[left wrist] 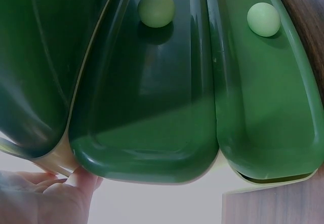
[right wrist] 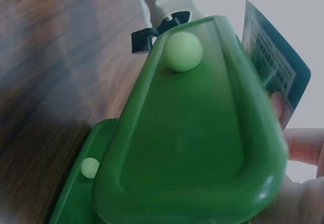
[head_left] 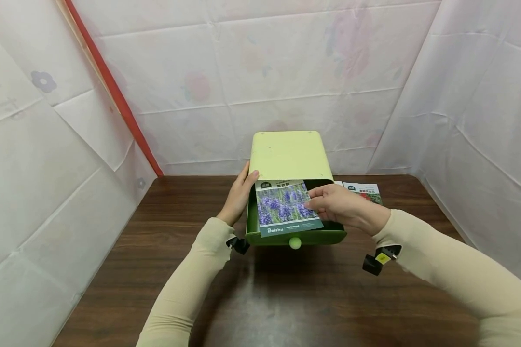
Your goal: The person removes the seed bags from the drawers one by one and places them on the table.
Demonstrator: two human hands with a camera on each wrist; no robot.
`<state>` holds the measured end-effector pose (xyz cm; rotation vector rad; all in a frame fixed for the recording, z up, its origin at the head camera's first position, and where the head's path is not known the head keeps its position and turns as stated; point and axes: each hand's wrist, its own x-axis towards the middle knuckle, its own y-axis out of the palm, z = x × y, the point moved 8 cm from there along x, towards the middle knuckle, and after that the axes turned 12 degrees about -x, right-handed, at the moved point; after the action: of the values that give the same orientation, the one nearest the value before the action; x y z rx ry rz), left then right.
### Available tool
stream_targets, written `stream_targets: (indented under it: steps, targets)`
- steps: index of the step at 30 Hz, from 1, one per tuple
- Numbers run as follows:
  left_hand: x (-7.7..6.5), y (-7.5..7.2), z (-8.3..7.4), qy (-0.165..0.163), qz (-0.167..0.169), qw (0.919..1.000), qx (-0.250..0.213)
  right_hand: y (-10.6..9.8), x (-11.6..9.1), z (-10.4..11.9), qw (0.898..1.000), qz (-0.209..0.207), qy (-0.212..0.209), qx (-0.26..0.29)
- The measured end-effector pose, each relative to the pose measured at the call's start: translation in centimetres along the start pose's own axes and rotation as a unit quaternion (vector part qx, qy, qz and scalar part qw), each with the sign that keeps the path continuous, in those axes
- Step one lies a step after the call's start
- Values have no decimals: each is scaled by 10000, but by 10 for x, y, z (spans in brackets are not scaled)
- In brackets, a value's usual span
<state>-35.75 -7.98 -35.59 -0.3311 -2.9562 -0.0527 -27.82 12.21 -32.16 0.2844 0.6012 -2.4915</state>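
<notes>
My right hand [head_left: 340, 205] pinches the right edge of a lavender seed packet [head_left: 284, 207] with purple flowers on its front. The packet lies tilted over the pulled-out green top drawer [head_left: 296, 239], its lower edge overlapping the drawer front. In the right wrist view, the packet's printed back [right wrist: 273, 64] shows beside the drawer front. My left hand [head_left: 236, 195] rests along the left side of a pale-green drawer cabinet [head_left: 291, 154], thumb by its upper front edge. From the left wrist, the hand [left wrist: 55, 193] appears against the cabinet's side, with round-knobbed drawer fronts [left wrist: 157, 107] beside it.
More seed packets [head_left: 369, 190], one with red flowers, lie on the dark wooden table [head_left: 286, 303] right of the cabinet. A lower drawer [left wrist: 271, 92] has a pale round knob. White patterned sheeting [head_left: 252, 62] stands behind and at both sides of the table.
</notes>
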Motion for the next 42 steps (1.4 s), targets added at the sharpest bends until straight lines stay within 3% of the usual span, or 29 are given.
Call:
stream_targets:
  steps: [8, 13, 20, 26, 29, 42]
  targets:
    - [1, -2, -1, 33, -114, 9999, 59, 0, -16, 0, 9998, 162, 58, -93]
    - [0, 0, -3, 73, 12, 10000, 47, 1, -25, 1, 9990, 284, -22, -355]
    - [2, 0, -2, 166, 4, 9999, 0, 3, -35, 7, 9982, 565, -179, 34]
    - [2, 1, -2, 165, 4, 9998, -100, 0, -38, 8, 9982, 548, -261, -19]
    - [2, 2, -1, 82, -9, 9998, -182, -4, -40, 11, 9982, 481, -347, 115]
    - [2, 0, 3, -157, -102, 9998, -82, -51, -46, 18, 9942, -567, -532, 749]
